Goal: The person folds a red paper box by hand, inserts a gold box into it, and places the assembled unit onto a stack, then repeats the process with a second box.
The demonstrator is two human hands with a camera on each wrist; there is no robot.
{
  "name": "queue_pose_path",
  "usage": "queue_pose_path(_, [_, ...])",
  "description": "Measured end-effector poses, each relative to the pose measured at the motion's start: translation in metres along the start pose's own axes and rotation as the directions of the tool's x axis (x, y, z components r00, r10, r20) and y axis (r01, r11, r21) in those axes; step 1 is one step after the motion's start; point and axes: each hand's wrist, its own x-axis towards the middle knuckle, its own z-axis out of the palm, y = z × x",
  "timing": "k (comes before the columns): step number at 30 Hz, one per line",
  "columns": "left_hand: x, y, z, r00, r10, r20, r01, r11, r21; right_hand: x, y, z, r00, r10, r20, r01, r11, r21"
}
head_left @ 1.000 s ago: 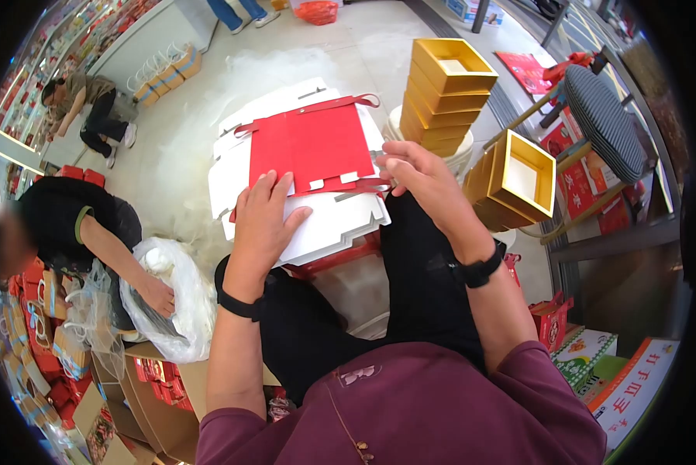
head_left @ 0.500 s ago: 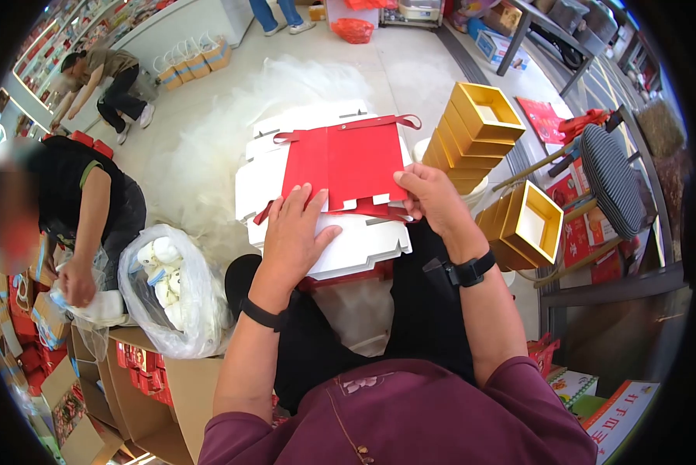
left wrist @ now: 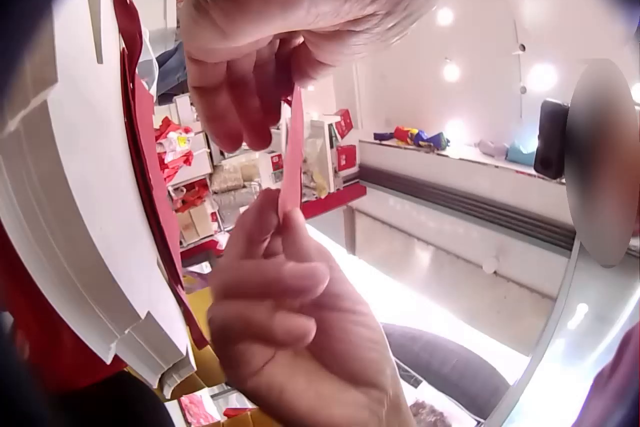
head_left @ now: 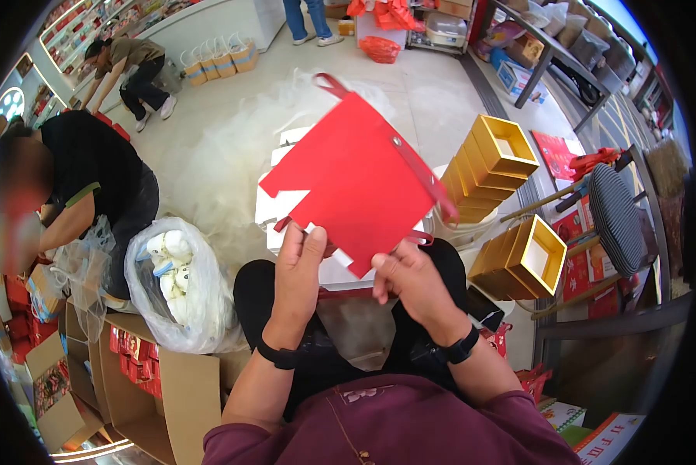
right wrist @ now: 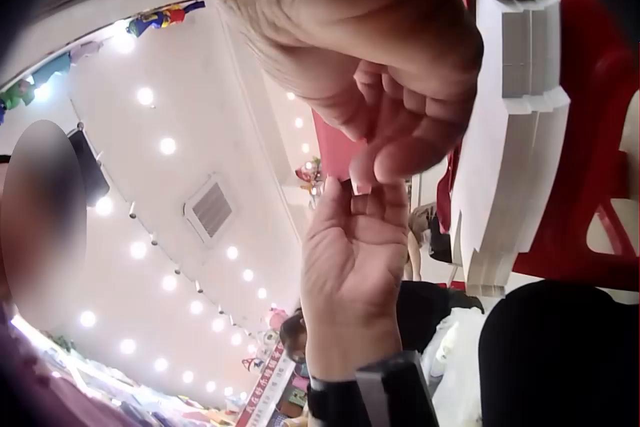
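A red flat bag panel (head_left: 356,178) with strap handles and a metal rivet is held up, tilted cornerwise, over a stack of white die-cut card sheets (head_left: 268,209). My left hand (head_left: 300,271) pinches its lower left edge between thumb and fingers. At its bottom corner, my right hand (head_left: 422,287) grips with thumb and curled fingers. The left wrist view shows the panel (left wrist: 293,147) edge-on between both hands. Another red piece (left wrist: 150,167) lies on the white stack there. A red plastic stool (right wrist: 575,217) supports the stack.
Gold boxes (head_left: 468,174) are stacked at my right, with a second leaning gold stack (head_left: 503,267) nearer. On the left, a clear plastic bag (head_left: 208,302) holds white items beside an open carton (head_left: 189,395). A person (head_left: 104,170) bends close by. A striped stool (head_left: 615,209) stands far right.
The red panel lay flat on the white stack; now it is lifted and turned cornerwise. My left hand went from resting near its edge to pinching it. The right hand shifted to the bottom corner.
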Motion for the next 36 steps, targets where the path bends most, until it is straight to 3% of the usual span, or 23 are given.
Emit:
queue_pose_path(3, [0.002,0.002,-0.01,0.997,0.008,-0.083,-0.012,0.999,-0.053,-0.013,0.003,0.002,0.962,0.213,0.173,-0.173,0.96,-0.218])
queue_pose_path(5, [0.002,0.01,-0.02,0.997,0.01,-0.078,-0.012,1.0,-0.028,-0.025,-0.008,0.003,0.879,0.375,0.295,-0.276,0.904,-0.327])
queue_pose_path(6, [0.001,0.008,-0.032,0.997,0.007,-0.073,-0.002,0.998,0.069,-0.034,-0.021,0.003,0.863,0.373,0.34,-0.23,0.89,-0.394])
queue_pose_path(9, [-0.009,0.016,-0.042,1.0,-0.015,-0.003,0.015,0.962,0.274,-0.053,-0.064,0.011,0.941,0.206,0.267,-0.096,0.923,-0.373])
queue_pose_path(11, [-0.017,0.026,-0.041,0.998,-0.04,0.052,0.014,0.904,0.427,-0.05,-0.077,0.012,0.977,-0.175,0.123,0.207,0.914,-0.348])
queue_pose_path(12, [-0.02,0.032,-0.041,0.993,-0.063,0.098,0.007,0.868,0.496,-0.04,-0.076,0.008,0.922,-0.382,0.07,0.353,0.749,-0.561])
queue_pose_path(13, [-0.022,0.034,-0.041,0.986,-0.088,0.144,-0.008,0.829,0.559,-0.03,-0.076,0.004,0.816,-0.574,0.075,0.428,0.511,-0.745])
queue_pose_path(14, [-0.024,0.032,-0.04,0.985,-0.073,0.155,-0.031,0.815,0.579,-0.024,-0.08,0.011,0.789,-0.61,0.067,0.388,0.411,-0.825])
queue_pose_path(17, [-0.022,0.035,-0.043,0.97,-0.127,0.209,-0.027,0.794,0.607,-0.017,-0.072,0.005,0.975,-0.204,0.084,0.208,0.719,-0.664])
queue_pose_path(18, [-0.022,0.034,-0.04,0.981,-0.04,0.191,-0.094,0.761,0.642,-0.013,-0.064,-0.003,0.983,-0.167,0.073,0.168,0.674,-0.72])
queue_pose_path(20, [-0.023,0.032,-0.032,0.977,0.136,0.162,-0.211,0.669,0.712,-0.013,-0.05,-0.005,0.978,-0.203,0.041,0.176,0.713,-0.679])
queue_pose_path(23, [-0.021,0.046,-0.025,0.857,0.374,0.354,-0.481,0.339,0.809,-0.013,-0.039,-0.005,0.972,-0.233,0.014,0.182,0.72,-0.67])
queue_pose_path(24, [-0.023,0.049,-0.022,0.831,0.373,0.413,-0.529,0.298,0.795,-0.014,-0.039,-0.003,0.977,-0.215,0.009,0.165,0.722,-0.672])
queue_pose_path(28, [-0.02,0.053,-0.012,0.84,0.264,0.474,-0.532,0.231,0.815,-0.02,-0.042,0.007,0.978,-0.207,0.015,0.152,0.667,-0.73])
queue_pose_path(31, [-0.022,0.054,-0.016,0.88,0.115,0.461,-0.473,0.292,0.831,-0.025,-0.035,0.006,0.978,-0.204,0.033,0.162,0.656,-0.737])
queue_pose_path(34, [-0.028,0.049,-0.02,0.907,0.013,0.422,-0.382,0.451,0.807,-0.031,-0.03,0.01,0.979,-0.204,0.027,0.154,0.639,-0.754])
queue_pose_path(36, [-0.033,0.058,-0.017,0.939,-0.234,0.254,-0.086,0.555,0.827,-0.034,-0.029,0.011,0.979,-0.204,0.023,0.15,0.63,-0.762])
